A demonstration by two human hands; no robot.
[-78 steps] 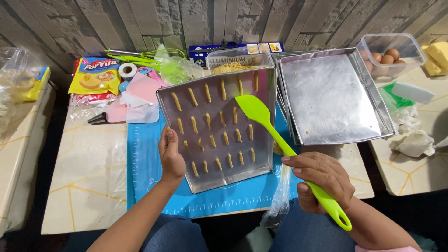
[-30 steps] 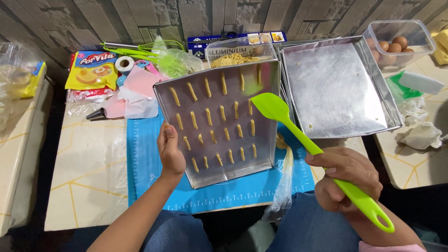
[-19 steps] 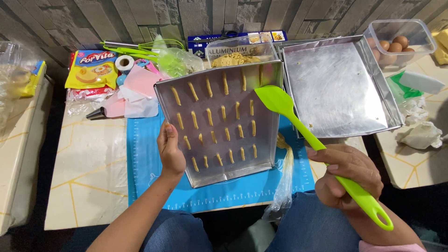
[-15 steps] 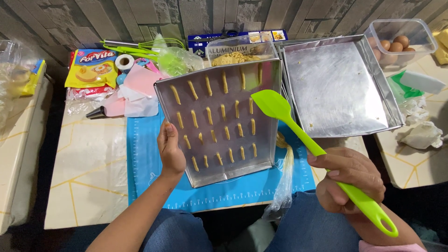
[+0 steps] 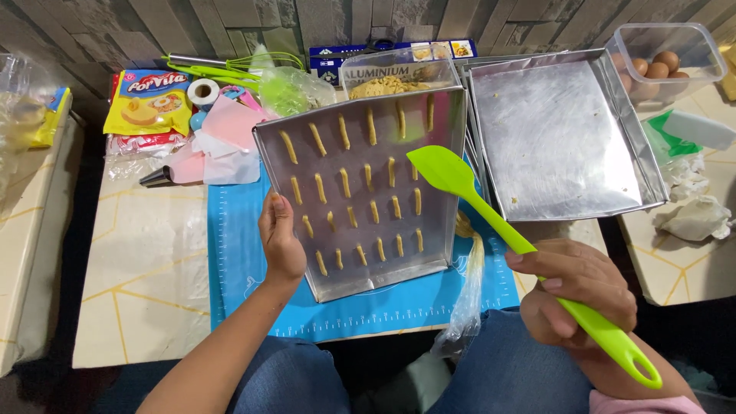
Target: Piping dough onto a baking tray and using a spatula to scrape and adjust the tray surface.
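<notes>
A metal baking tray carries several short piped strips of yellow dough in rows. My left hand grips its left edge and keeps it tilted up over a blue silicone mat. My right hand holds a lime-green spatula by its handle. The spatula's blade hovers over the tray's right side, close to the dough rows; whether it touches the tray I cannot tell.
A second, bare metal tray lies to the right. Behind are a clear tub of eggs, a pink piping bag, a yellow packet, a green whisk and a foil box. A plastic bag hangs off the table's front edge.
The spatula blade has shifted slightly down and left over the tray as my right hand drew back toward me. My left hand still holds the tilted tray.
</notes>
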